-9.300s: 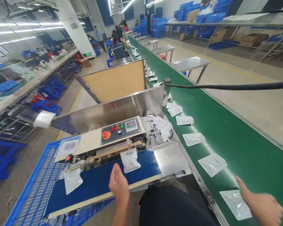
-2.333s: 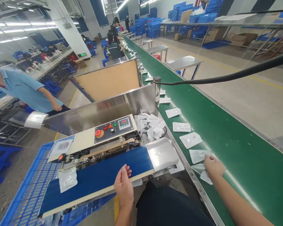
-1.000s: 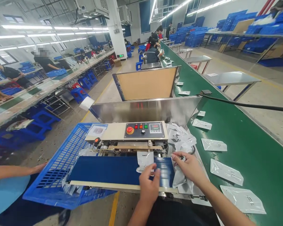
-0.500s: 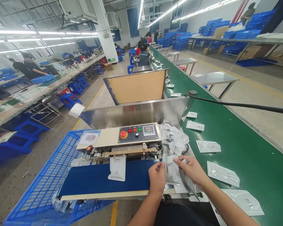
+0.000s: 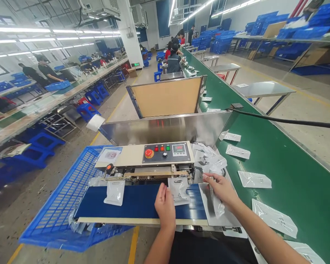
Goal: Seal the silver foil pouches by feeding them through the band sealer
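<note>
My left hand (image 5: 165, 207) is just left of a white pouch (image 5: 179, 191), its fingers loosely bent and apparently off the pouch's edge. That pouch hangs with its top at the sealing machine (image 5: 143, 156), over the blue conveyor belt (image 5: 143, 205). Another white pouch (image 5: 114, 192) is further left along the same belt. At the right end, my right hand (image 5: 222, 189) is closed on a crumpled white pouch (image 5: 217, 206) that hangs below the fingers, above a grey metal plate (image 5: 206, 205). The upper part of this pouch is hidden by the hand.
Beyond my right hand lies a heap of white pouches (image 5: 209, 159). Spaced pouches lie along the green conveyor (image 5: 264, 154) on the right. A blue basket (image 5: 52, 209) stands left, under the belt's end. A black cable (image 5: 286, 119) crosses the green conveyor.
The pouch that was between both hands has moved left to the sealer, with my left hand following. My right hand has come away from it. The earlier pouch has travelled left along the belt.
</note>
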Available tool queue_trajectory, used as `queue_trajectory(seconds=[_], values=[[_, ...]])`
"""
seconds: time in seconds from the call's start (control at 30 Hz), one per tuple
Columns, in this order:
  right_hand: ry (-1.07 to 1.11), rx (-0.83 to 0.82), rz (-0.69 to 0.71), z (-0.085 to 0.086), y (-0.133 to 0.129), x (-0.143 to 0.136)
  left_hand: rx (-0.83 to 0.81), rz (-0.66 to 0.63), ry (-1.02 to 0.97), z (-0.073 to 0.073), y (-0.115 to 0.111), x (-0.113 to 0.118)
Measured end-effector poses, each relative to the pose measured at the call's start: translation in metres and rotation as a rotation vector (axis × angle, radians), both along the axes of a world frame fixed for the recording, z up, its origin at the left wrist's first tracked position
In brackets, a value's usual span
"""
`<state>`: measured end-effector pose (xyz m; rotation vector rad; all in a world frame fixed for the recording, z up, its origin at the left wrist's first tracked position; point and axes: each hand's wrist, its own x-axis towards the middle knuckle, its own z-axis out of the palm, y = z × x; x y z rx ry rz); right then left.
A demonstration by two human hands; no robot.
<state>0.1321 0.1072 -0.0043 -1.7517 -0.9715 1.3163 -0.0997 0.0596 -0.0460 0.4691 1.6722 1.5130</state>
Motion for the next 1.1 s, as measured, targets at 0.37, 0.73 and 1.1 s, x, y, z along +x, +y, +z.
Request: queue_trajectory(seconds=[0.37,0.73,1.1], values=[[0.346,0.171,-0.18,0.016,-0.034,-0.043,0.183,-0.644,0.283,0.034,-0.018,0.057],[0.115,0.112,-0.16,-0.022,-0.046,0.006,-0.012,-0.575,-0.017,0.002,0.012,0.064],[0.285,-0.066,-0.144,-0.025,-0.015,-0.03,-0.106,-0.292,-0.184,-0.019,0.037,0.019]])
